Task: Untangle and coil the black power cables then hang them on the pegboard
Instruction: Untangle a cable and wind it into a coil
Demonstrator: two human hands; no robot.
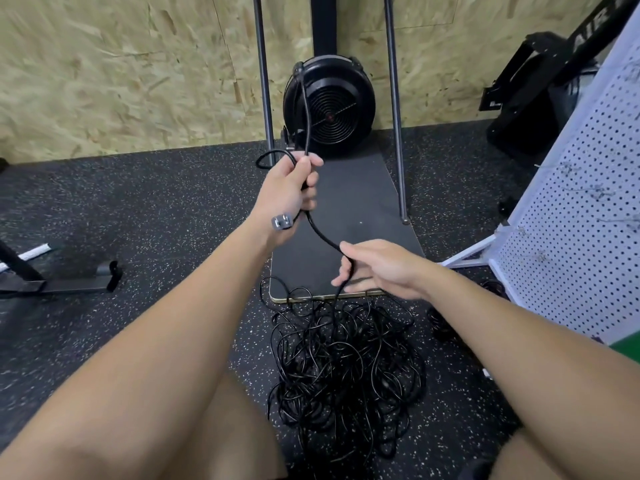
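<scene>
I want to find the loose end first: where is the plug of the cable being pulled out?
In the head view the plug hangs just below the left hand, at its wrist, left of centre above the dark mat.

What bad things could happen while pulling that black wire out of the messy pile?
1. The cable runs from the right hand straight into the tangled pile, so pulling might tighten knots.
2. The plug dangles loose by the left hand and could swing into the wrist.
3. Floor loops might drag along and snag the mat edge.
</scene>
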